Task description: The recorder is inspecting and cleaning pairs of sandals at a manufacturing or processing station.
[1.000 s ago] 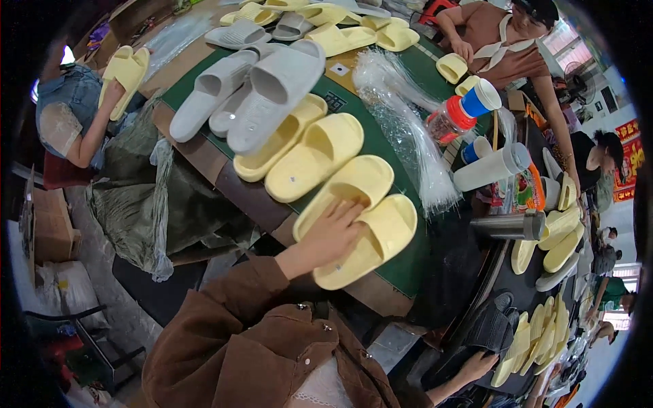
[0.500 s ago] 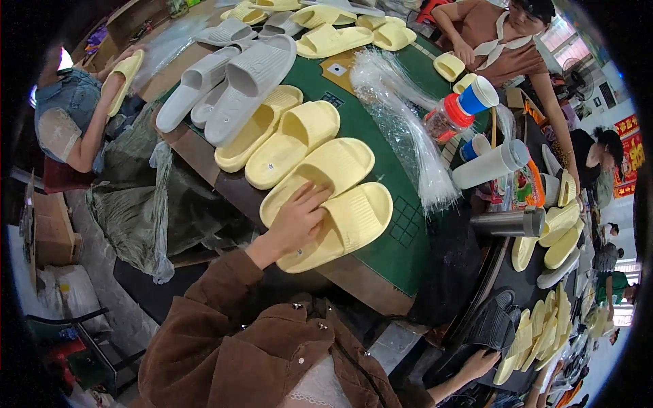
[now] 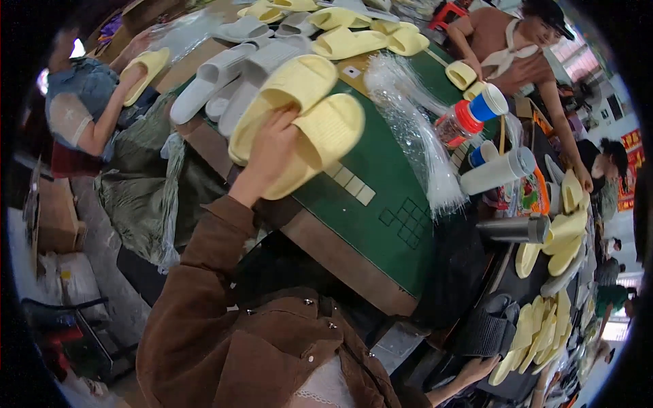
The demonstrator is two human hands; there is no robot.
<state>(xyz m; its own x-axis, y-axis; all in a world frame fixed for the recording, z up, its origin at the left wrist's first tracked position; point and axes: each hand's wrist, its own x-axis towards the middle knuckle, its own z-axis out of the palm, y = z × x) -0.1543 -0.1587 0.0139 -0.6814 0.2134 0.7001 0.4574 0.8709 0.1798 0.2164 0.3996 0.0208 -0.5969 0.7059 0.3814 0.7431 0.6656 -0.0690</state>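
Observation:
My left hand (image 3: 272, 144) grips a pair of pale yellow slide slippers (image 3: 332, 133) by their inner edges, raised at the near left side of the green-topped table (image 3: 354, 224). This pair covers part of the grey slippers (image 3: 214, 78) behind it, and whether other yellow slippers lie beneath is hidden. At the lower right my right hand (image 3: 476, 369) is closed at the near end of black ribbed slippers (image 3: 486, 330), its fingertips partly out of sight. Beside them several yellow slippers (image 3: 537, 336) stand in a row on a dark belt.
Clear plastic strips (image 3: 415, 129), a red-lidded jar (image 3: 459, 122), a white bottle (image 3: 496, 170) and a steel flask (image 3: 513, 229) stand or lie toward the right. A co-worker at left holds a yellow slipper (image 3: 146, 73); another (image 3: 510, 54) works across the table.
My left hand has lifted the yellow pair and carried it up and left, uncovering pale tiles on the green top. My right hand stays by the black slippers, which have shifted slightly.

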